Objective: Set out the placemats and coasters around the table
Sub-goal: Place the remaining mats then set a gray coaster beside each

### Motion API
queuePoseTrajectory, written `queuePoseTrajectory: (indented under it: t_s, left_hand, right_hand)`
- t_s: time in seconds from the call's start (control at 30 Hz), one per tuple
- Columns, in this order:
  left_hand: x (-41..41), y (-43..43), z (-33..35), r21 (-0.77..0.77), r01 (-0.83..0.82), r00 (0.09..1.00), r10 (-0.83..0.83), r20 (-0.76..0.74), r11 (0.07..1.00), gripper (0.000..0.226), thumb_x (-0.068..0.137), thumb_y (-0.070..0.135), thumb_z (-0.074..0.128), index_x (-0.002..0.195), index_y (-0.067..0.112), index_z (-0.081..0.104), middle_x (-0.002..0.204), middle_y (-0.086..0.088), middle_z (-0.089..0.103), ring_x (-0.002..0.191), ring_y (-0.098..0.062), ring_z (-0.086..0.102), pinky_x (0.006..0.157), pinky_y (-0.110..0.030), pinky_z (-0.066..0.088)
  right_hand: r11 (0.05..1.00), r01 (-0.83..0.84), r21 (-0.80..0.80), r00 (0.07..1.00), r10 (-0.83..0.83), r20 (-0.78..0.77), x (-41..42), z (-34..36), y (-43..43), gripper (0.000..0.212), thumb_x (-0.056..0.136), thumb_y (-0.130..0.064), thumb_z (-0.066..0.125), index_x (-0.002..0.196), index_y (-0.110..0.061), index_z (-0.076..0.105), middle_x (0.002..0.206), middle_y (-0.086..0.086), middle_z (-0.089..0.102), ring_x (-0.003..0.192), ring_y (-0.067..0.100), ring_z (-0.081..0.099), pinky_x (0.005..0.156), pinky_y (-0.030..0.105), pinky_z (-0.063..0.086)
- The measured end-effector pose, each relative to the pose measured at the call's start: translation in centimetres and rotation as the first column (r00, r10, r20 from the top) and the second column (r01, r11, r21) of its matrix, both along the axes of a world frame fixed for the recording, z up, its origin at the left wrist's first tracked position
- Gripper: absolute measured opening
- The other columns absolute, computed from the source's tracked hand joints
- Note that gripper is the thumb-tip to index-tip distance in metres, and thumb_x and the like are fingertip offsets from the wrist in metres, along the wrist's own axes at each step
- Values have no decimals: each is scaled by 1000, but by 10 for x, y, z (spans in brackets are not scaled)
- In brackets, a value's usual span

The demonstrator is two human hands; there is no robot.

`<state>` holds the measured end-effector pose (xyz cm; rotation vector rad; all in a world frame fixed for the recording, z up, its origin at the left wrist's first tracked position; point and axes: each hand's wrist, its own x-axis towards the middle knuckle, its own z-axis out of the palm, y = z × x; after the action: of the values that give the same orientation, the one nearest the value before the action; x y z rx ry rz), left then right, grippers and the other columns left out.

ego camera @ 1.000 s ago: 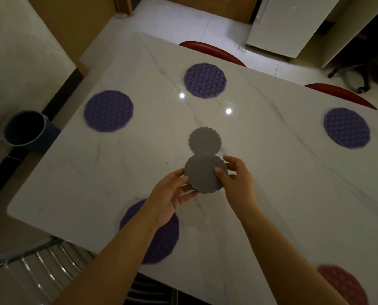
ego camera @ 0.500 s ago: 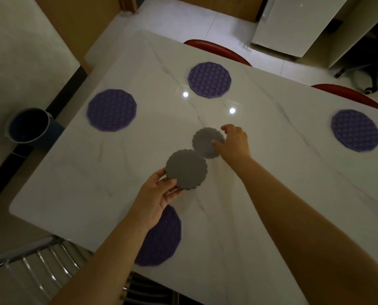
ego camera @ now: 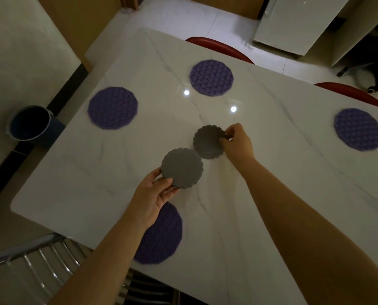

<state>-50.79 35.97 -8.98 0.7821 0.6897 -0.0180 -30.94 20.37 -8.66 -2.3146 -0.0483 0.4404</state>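
At frame centre, our left hand (ego camera: 154, 195) pinches a small stack of grey coasters (ego camera: 182, 167) by its lower-left edge, so the stack juts up and right of the grip, above the marble tabletop (ego camera: 73, 172). Just right, our right hand (ego camera: 238, 143) grasps a single grey coaster (ego camera: 208, 141) at its right rim; the coaster extends left of that grip. Four purple placemats (ego camera: 112, 107) lie around them.
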Motion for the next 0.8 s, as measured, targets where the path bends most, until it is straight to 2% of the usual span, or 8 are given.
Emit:
queuePoseTrajectory:
  t_s: [0.13, 0.23, 0.3, 0.33, 0.43, 0.6, 0.7, 0.8]
  left_hand:
    - [2, -5, 4, 18, 28, 999, -27, -32, 999, 39, 90, -4, 52, 127, 9, 51, 110, -8, 72, 101, -21, 69, 76, -26, 58]
    - [1, -11, 7, 11, 50, 998, -49, -43, 999, 42, 90, -4, 52, 131, 8, 49, 116, -12, 67, 102, -22, 68, 77, -27, 58]
    - [0, -17, 10, 2, 73, 997, -73, -40, 997, 43, 90, -3, 52, 132, 7, 49, 119, -13, 66, 103, -23, 68, 77, -27, 58]
    - [0, -21, 12, -1, 91, 995, -91, -35, 996, 43, 91, -3, 52, 132, 8, 49, 118, -14, 66, 102, -23, 68, 77, -27, 58]
    - [-2, -35, 19, -2, 154, 988, -154, -3, 988, 42, 88, 0, 54, 129, 10, 51, 110, -10, 72, 98, -22, 69, 75, -26, 57]
    - [-11, -54, 29, 15, 230, 972, -231, 40, 973, 40, 83, 7, 59, 123, 14, 55, 111, -9, 72, 102, -25, 68, 77, -28, 57]
    - [-19, -60, 35, 20, 268, 962, -269, 41, 963, 43, 80, 11, 62, 123, 14, 55, 113, -12, 71, 103, -27, 68, 77, -29, 57]
    - [-27, -67, 42, 27, 293, 955, -294, 44, 956, 36, 87, 7, 57, 122, 15, 55, 115, -13, 70, 104, -28, 67, 77, -29, 57]
  right_hand:
    - [947, 195, 257, 981, -188, -51, -26, 20, -32, 17, 89, -19, 61, 103, -21, 51, 89, -5, 61, 81, 8, 60, 66, 17, 45]
    - [809, 376, 452, 926, -307, -219, -47, 36, -57, 17, 89, -16, 61, 104, -16, 54, 98, 5, 65, 86, 17, 66, 72, 27, 56]
    - [686, 445, 576, 889, -259, -378, -65, 45, -67, 14, 88, -12, 61, 101, -12, 55, 103, 11, 65, 87, 23, 68, 71, 30, 58]
    - [664, 446, 600, 882, -213, -420, -75, 47, -69, 13, 88, -11, 61, 100, -12, 56, 103, 12, 65, 87, 24, 68, 70, 29, 58]
    - [719, 404, 566, 891, -168, -422, -104, 44, -65, 11, 87, -10, 63, 96, -12, 58, 94, 8, 67, 83, 22, 68, 70, 31, 58]
    - [802, 395, 447, 913, -292, -283, -134, 35, -67, 10, 85, -15, 65, 90, -22, 60, 88, -2, 67, 80, 12, 65, 71, 27, 52]
    - [804, 408, 434, 909, -314, -274, -147, 36, -73, 10, 85, -17, 65, 88, -24, 58, 92, -3, 65, 85, 15, 65, 74, 33, 57]
    - [793, 405, 455, 914, -340, -221, -159, 44, -78, 15, 87, -15, 63, 86, -27, 54, 93, -2, 63, 85, 18, 65, 69, 34, 58]
